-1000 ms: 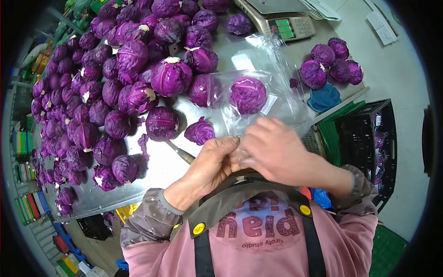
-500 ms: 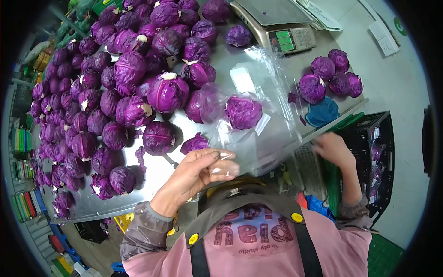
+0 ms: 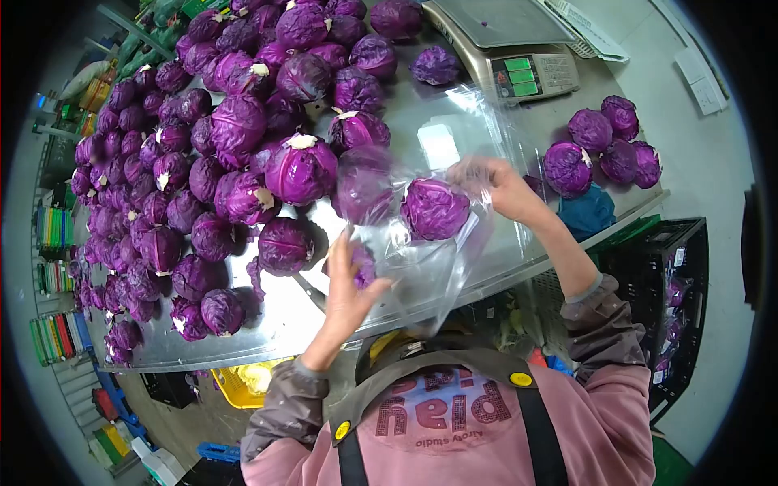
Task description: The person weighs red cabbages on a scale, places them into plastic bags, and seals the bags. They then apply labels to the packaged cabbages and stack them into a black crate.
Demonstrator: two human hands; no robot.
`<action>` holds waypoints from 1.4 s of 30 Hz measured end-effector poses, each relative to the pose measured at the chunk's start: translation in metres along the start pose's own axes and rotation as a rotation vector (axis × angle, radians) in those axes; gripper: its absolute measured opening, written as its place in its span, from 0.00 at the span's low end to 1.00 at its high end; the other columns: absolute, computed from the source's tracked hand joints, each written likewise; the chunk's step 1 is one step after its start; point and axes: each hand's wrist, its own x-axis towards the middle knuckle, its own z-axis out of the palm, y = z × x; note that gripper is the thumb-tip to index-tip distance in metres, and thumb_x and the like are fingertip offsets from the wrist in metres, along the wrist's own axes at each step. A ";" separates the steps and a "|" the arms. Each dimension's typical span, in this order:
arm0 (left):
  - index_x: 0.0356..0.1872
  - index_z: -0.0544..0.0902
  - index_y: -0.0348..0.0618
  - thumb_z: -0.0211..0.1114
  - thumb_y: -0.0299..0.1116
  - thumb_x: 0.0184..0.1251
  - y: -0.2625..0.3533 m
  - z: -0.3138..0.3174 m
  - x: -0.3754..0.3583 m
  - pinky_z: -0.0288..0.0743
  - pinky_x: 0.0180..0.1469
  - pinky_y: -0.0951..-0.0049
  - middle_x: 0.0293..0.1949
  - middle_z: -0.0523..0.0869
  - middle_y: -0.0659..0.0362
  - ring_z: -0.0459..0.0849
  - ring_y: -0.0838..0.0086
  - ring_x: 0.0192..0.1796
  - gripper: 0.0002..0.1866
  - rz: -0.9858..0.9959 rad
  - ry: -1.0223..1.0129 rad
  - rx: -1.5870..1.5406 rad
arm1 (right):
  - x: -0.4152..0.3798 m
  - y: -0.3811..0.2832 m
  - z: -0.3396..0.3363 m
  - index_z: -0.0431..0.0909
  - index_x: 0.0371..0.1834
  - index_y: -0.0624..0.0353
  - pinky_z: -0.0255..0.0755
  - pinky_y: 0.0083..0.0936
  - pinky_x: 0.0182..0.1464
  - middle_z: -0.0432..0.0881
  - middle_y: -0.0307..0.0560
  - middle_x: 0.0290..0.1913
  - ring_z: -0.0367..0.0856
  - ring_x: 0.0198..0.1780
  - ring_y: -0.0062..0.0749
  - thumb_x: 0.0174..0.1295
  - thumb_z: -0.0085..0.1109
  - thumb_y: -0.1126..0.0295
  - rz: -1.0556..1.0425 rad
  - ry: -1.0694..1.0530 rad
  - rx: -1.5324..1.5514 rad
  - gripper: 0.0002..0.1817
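Note:
A red cabbage [image 3: 435,210] sits on the metal table, with a clear plastic bag [image 3: 433,279] around it. My right hand [image 3: 498,190] pinches the film at the cabbage's upper right. To the left and nearer my body, my left hand [image 3: 347,287] has its thumb and fingers apart beside the bag's left side; its fingertips partly overlap the film. A purple leafy piece [image 3: 362,266] shows just behind that hand. Another red cabbage [image 3: 362,185] stands left of the bagged one, partly seen through film.
Many red cabbages [image 3: 235,121] cover the table's left and far side. A digital scale [image 3: 531,77] stands at the back right. Several cabbages [image 3: 569,168] and a blue bag [image 3: 585,212] lie on the right. Below the right edge is a black crate [image 3: 689,243] with bagged cabbages.
My right hand has come up from beyond the table's right edge to the bag beside the cabbage. My left hand has loosened from the bag's near edge and spread its fingers.

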 end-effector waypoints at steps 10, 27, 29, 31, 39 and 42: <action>0.46 0.75 0.30 0.42 0.47 0.71 0.010 0.031 0.018 0.71 0.53 0.67 0.44 0.81 0.47 0.81 0.62 0.46 0.25 -0.310 -0.052 -0.628 | -0.073 0.053 0.003 0.65 0.38 0.60 0.68 0.24 0.44 0.71 0.41 0.32 0.72 0.35 0.24 0.64 0.43 0.69 0.262 0.629 0.349 0.06; 0.39 0.75 0.30 0.35 0.48 0.70 -0.057 0.033 -0.014 0.75 0.44 0.68 0.36 0.82 0.46 0.82 0.63 0.36 0.29 -0.951 -0.340 -0.705 | -0.071 0.022 0.047 0.66 0.52 0.57 0.67 0.24 0.32 0.74 0.43 0.20 0.74 0.26 0.26 0.48 0.58 0.73 0.418 0.592 -0.170 0.24; 0.38 0.76 0.31 0.40 0.44 0.70 -0.057 0.029 -0.009 0.75 0.43 0.67 0.34 0.82 0.48 0.82 0.62 0.34 0.23 -0.975 -0.385 -0.620 | -0.088 0.058 0.069 0.67 0.49 0.57 0.65 0.25 0.30 0.71 0.43 0.18 0.71 0.24 0.27 0.48 0.57 0.74 0.406 0.589 -0.152 0.21; 0.38 0.75 0.33 0.54 0.32 0.62 -0.028 0.026 -0.006 0.74 0.40 0.68 0.33 0.80 0.50 0.80 0.62 0.34 0.11 -0.545 -0.224 -0.083 | -0.094 0.067 0.076 0.69 0.46 0.57 0.64 0.27 0.27 0.68 0.42 0.16 0.69 0.21 0.28 0.49 0.55 0.75 0.403 0.577 -0.140 0.18; 0.54 0.70 0.41 0.70 0.38 0.47 0.003 0.060 0.027 0.65 0.58 0.64 0.57 0.67 0.47 0.69 0.55 0.58 0.31 0.346 -0.426 0.365 | -0.097 0.079 0.092 0.67 0.52 0.56 0.67 0.23 0.39 0.72 0.43 0.30 0.71 0.36 0.27 0.53 0.57 0.73 0.271 0.565 -0.146 0.21; 0.57 0.67 0.41 0.66 0.45 0.55 -0.004 0.064 0.051 0.72 0.51 0.71 0.49 0.76 0.52 0.75 0.69 0.51 0.32 -0.125 -0.629 -0.008 | -0.107 0.081 0.088 0.65 0.56 0.57 0.67 0.23 0.49 0.73 0.46 0.44 0.71 0.48 0.31 0.58 0.55 0.65 0.232 0.485 0.207 0.23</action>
